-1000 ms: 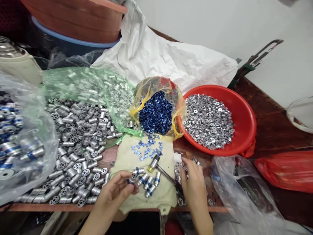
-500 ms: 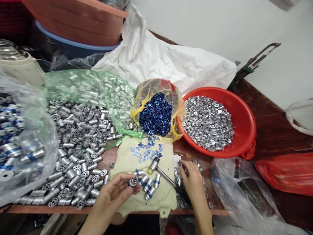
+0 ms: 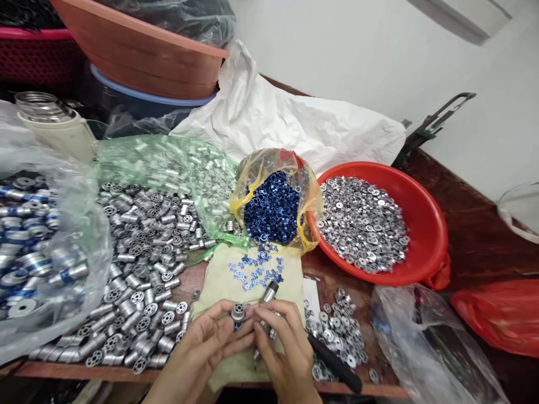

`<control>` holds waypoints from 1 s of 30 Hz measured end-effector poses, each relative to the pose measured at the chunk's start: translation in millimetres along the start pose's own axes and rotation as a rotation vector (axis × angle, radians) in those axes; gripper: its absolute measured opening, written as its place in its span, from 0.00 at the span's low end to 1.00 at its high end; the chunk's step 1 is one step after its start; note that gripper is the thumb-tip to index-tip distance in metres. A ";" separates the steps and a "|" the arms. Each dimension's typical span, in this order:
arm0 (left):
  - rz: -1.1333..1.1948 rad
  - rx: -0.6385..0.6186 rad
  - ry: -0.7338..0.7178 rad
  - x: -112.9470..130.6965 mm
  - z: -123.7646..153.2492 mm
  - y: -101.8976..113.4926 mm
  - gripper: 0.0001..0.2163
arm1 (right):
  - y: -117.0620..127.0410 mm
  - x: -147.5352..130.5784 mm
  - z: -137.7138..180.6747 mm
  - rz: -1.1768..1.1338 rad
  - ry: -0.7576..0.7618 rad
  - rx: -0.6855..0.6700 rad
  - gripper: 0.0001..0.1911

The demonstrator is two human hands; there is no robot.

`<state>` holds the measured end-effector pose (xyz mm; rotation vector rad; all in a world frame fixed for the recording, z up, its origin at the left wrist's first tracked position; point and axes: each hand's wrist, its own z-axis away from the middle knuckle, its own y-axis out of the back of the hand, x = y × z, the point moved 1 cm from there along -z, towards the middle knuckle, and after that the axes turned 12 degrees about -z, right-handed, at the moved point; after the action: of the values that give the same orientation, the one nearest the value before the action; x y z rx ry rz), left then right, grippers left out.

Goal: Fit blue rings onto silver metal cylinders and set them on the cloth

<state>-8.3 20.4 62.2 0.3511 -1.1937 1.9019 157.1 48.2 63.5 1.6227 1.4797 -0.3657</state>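
Upright between the fingertips of my left hand (image 3: 208,334) is a silver metal spool (image 3: 238,312) with a holed end facing up and a blue part around it. My right hand (image 3: 284,342) is beside it, fingers pinched together; anything in them is too small to make out. Beneath the right hand lies a small hammer (image 3: 270,292), its black handle (image 3: 334,362) pointing toward the front right. Blue star-shaped pieces (image 3: 252,273) are scattered on the pale cloth (image 3: 217,269). Finished-looking spools on the cloth are mostly hidden by my hands.
Silver spools (image 3: 138,320) are heaped at left under a green bag (image 3: 168,157). A yellow bag (image 3: 309,224) holds blue pieces. The red basin (image 3: 425,224) holds silver discs; more loose discs (image 3: 337,331) lie at right. A clear bag (image 3: 23,269) of blue-banded parts stands far left.
My right hand has moved left from the loose discs to beside the spool in my left hand, now covering part of the hammer. The camera view has tilted up slightly.
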 end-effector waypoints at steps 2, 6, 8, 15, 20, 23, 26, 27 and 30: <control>-0.097 -0.012 -0.079 0.5 -1.1 4.7 0.15 | -4.8 1.5 -2.1 0.015 0.029 -0.007 0.19; -0.369 0.068 -0.284 -6.9 -4.2 12.4 0.12 | -1.5 3.4 -6.5 -0.142 -0.117 0.045 0.17; -0.507 0.102 -0.354 -11.9 -5.8 15.2 0.10 | -2.3 0.5 -9.0 -0.288 -0.260 0.085 0.14; -0.723 0.119 -0.424 -17.2 -10.0 23.6 0.09 | -11.5 -2.7 -12.6 -0.430 -0.411 0.058 0.08; -0.590 0.024 -0.379 -17.4 -10.2 25.1 0.08 | -7.9 0.5 -11.0 -0.564 -0.438 0.045 0.09; -0.484 -0.053 -0.321 -17.3 -10.6 23.7 0.08 | -5.6 0.9 -12.2 -0.580 -0.430 0.031 0.10; -0.434 -0.090 -0.301 -15.9 -11.1 22.7 0.08 | -3.4 0.0 -13.2 -0.491 -0.377 0.001 0.10; -0.428 -0.094 -0.294 -15.0 -11.3 22.7 0.08 | -2.6 -0.8 -12.9 -0.428 -0.345 -0.007 0.11; -0.430 -0.099 -0.270 -12.8 -12.0 23.5 0.08 | -1.9 -4.8 -8.7 -0.189 -0.188 -0.026 0.17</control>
<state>-16.4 19.5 34.1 0.7637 -1.2610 1.4498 151.2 51.4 71.1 1.3912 1.4895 -0.5867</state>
